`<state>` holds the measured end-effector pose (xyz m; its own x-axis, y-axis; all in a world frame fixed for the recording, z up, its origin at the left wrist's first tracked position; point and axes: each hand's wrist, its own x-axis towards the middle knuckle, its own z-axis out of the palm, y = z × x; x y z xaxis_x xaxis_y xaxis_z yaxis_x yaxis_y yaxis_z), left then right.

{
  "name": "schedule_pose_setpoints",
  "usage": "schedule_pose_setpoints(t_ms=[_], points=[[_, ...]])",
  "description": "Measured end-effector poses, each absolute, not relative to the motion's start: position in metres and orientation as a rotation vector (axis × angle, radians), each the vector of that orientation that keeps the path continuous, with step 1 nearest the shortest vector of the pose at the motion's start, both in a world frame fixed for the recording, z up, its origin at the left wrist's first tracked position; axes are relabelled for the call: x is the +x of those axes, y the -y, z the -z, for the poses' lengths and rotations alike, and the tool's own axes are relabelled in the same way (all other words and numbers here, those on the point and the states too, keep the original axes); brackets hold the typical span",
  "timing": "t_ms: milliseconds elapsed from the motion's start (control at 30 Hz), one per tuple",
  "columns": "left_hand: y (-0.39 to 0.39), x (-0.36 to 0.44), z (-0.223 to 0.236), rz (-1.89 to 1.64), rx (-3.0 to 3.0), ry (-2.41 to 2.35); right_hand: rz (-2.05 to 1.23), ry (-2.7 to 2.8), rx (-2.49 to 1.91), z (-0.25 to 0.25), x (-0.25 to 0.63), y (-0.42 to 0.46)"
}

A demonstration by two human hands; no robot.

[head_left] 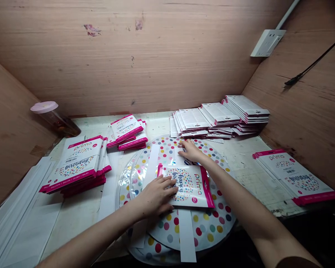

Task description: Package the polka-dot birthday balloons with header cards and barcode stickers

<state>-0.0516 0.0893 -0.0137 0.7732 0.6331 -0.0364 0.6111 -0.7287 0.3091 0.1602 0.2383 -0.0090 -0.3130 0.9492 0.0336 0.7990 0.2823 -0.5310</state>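
Round foil balloons [212,227] with coloured dots lie flat, overlapping, in front of me. A white paper strip [187,238] runs lengthwise over the top one. Across the strip lies a white and pink "prima" birthday balloon packet [194,186], turned sideways. My left hand [160,193] rests on the packet's left end, fingers stretched out over it. Farther up, my right hand [191,152] touches the balloon near the strip's upper end, its fingers slightly bent and apart. Another white strip [152,163] lies to the left, partly hidden by my left arm.
Packet stacks stand at left [75,163], back centre [127,128] and back right [220,115]; more packets [296,175] lie at right. White paper sheets [22,219] cover the left edge. A lidded cup [56,119] stands by the wooden wall [156,56]. A cable [315,63] hangs at right.
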Motion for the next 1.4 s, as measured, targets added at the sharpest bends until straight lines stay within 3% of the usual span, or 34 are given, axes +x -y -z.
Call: schedule_pose_setpoints(t_ms=[133, 267, 567, 867, 1000, 1167, 1400], points=[[-0.089, -0.049, 0.013, -0.154, 2.707, -0.942, -0.657, 2.205, -1.454, 0.006, 0.153, -0.240], [-0.087, -0.047, 0.012, -0.201, 2.741, -0.939, -0.616, 2.176, -1.310, 0.002, 0.163, -0.170], [-0.089, -0.044, 0.009, -0.087, 2.635, -1.045, -0.302, 2.240, -1.188, 0.056, 0.158, -0.071], [-0.095, -0.038, 0.005, 0.077, 2.794, -1.020, -0.084, 2.535, -0.768, 0.033, 0.194, 0.022], [-0.098, -0.040, 0.007, 0.068, 2.814, -0.991, -0.164, 2.387, -0.668, 0.018, 0.188, 0.010], [-0.100, -0.043, 0.010, -0.009, 2.754, -0.976, -0.519, 2.105, -1.037, 0.002, 0.176, -0.064], [-0.105, -0.048, 0.016, -0.141, 2.586, -0.848, -0.712, 1.936, -1.388, 0.035, 0.172, -0.118]])
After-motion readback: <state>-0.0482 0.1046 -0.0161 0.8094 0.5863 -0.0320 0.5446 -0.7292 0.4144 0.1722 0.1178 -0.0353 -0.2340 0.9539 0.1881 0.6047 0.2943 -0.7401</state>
